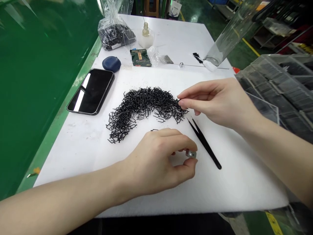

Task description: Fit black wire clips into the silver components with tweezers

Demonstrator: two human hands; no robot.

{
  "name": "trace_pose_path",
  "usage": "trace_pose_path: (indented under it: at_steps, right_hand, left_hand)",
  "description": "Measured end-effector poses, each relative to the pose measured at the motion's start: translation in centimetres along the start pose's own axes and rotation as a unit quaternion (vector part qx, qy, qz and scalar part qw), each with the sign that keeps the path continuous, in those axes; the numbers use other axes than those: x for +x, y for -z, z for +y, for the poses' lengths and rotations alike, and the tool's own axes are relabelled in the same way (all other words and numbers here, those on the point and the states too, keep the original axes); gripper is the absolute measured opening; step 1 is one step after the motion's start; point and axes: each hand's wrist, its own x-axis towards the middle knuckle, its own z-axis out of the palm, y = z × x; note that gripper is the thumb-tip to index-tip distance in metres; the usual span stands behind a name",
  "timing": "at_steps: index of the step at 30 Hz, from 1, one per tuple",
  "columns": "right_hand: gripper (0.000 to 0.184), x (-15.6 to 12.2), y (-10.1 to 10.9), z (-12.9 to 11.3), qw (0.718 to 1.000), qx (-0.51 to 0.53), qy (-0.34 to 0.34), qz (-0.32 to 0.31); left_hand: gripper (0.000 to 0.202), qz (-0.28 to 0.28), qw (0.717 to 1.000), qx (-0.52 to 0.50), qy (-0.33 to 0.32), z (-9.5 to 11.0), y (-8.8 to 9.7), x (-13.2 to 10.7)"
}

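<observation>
Noting a workshop with a green floor beyond a white worktop, with a white sheet covering the near portion. Finding an arched pile of thin black bent pieces lying on the sheet, ahead of the left hand. Pinching, in that hand, a small metal part between thumb and fingertips. Reaching the pile's right end with the right hand, with thumb and forefinger nearly together; not being able to tell about a piece between them.

Judging entanglement the chief hazard, owing to dense, overlapping lay; possibly dragging several pieces along with one. Risking a drop of the metal part, owing to its small size and narrow fingertip hold. Observing black tweezers lying with fine tips toward the pile, just below the right hand; possibly pricking a lowered finger. Seeing also a loose piece lying just beyond the left knuckles; possibly shifting at a careless brush.
</observation>
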Motion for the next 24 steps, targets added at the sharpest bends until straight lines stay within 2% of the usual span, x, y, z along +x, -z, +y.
trace_pose_path:
  at_steps: [3,9,18,24]
  right_hand:
    - [0.008,-0.2,-0.1,-0.3,1.0,-0.003,-0.012,-0.006]
    - [0.016,-0.3,0.0,-0.6,0.999,0.01,-0.041,-0.021]
    - [0.009,-0.7,0.1,-0.1,0.999,-0.013,-0.025,-0.035]
    - [0.014,-0.4,0.0,0.4,1.0,-0.008,0.011,-0.028]
  left_hand:
    - [0.013,-0.003,1.0,0.002,0.004,0.0,0.0,0.0]
    - [0.012,-0.003,1.0,0.0,0.003,0.0,-0.1,0.2]
    - [0.012,-0.007,1.0,0.0,0.012,0.1,0.1,0.0]
    - [0.013,-0.011,0.999,-0.004,0.031,0.1,0.2,0.0]
